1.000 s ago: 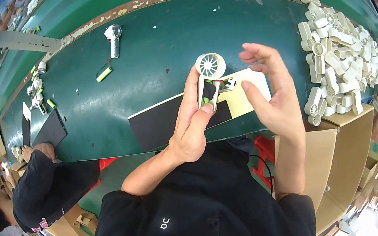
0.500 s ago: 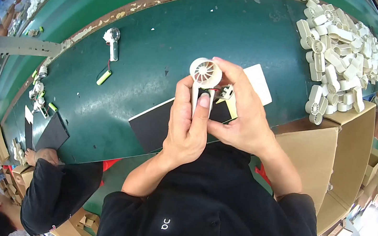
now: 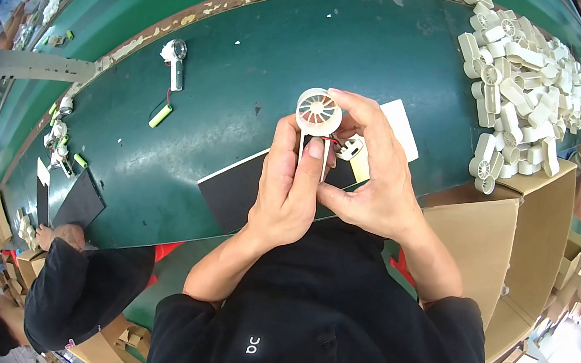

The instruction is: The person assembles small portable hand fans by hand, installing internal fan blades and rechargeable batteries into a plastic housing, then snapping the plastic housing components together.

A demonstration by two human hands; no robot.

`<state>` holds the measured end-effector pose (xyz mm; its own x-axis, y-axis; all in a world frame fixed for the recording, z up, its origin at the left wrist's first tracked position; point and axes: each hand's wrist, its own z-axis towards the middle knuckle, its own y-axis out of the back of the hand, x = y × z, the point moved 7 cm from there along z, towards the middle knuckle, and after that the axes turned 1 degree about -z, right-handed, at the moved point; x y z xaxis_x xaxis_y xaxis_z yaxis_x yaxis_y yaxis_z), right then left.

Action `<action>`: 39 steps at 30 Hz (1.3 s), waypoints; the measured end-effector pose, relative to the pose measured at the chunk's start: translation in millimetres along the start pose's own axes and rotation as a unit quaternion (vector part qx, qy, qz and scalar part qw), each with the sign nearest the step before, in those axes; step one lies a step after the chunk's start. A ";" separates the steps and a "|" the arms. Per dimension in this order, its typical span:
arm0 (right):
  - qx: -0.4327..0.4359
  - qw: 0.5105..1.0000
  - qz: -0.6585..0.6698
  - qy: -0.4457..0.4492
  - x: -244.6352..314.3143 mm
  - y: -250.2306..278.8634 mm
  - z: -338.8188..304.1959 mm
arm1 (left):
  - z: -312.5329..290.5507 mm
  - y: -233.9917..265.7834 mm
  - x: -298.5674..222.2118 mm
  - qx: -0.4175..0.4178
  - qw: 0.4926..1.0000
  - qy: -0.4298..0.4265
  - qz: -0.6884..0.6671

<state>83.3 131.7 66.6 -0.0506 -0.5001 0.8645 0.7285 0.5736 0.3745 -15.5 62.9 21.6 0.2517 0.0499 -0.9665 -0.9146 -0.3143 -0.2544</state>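
Above the bench, a cream plastic fan housing (image 3: 318, 114) with a round spoked grille at the top is held between my hands. My left hand (image 3: 280, 195) wraps its handle part, the thumb pressed on the open middle. The fingertips of my right hand (image 3: 379, 183) touch the grille ring from the right. Beside the handle, inside the curve of my right hand, sits a small white slotted part (image 3: 351, 148) with red wire near it. A pale yellow piece (image 3: 360, 167) shows just below that part; its kind is unclear. Fingers hide much of the handle.
A dark board (image 3: 230, 188) and a white sheet (image 3: 401, 130) lie under my hands. Similar housings form a big pile (image 3: 523, 88) at right, above a cardboard box (image 3: 475, 244). A wired fan unit (image 3: 175, 65) with a green battery (image 3: 160, 116) lies left. A co-worker's hand (image 3: 67, 235) is far left.
The housing has tilted slightly and moved a little to the right. The white slotted part has turned and shows more. My left thumb has shifted slightly up the handle.
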 end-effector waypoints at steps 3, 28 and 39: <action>0.010 0.999 0.020 -0.028 -5.8 1.1 -1.7 | -2.9 3.4 1.1 0.011 1.000 0.019 0.003; 0.005 0.997 -0.064 0.039 -2.0 7.7 -4.4 | 3.5 -4.7 8.4 -0.060 0.992 -0.016 -0.106; 0.046 0.928 0.274 -0.248 -80.5 26.8 -21.0 | -0.8 -8.0 -2.4 -0.025 0.995 -0.023 -0.091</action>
<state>121.3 173.7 0.0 -0.0137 0.2299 0.9731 0.6779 0.7175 -0.1600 -8.6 64.5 26.0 0.3960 0.1541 -0.9052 -0.8380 -0.3423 -0.4249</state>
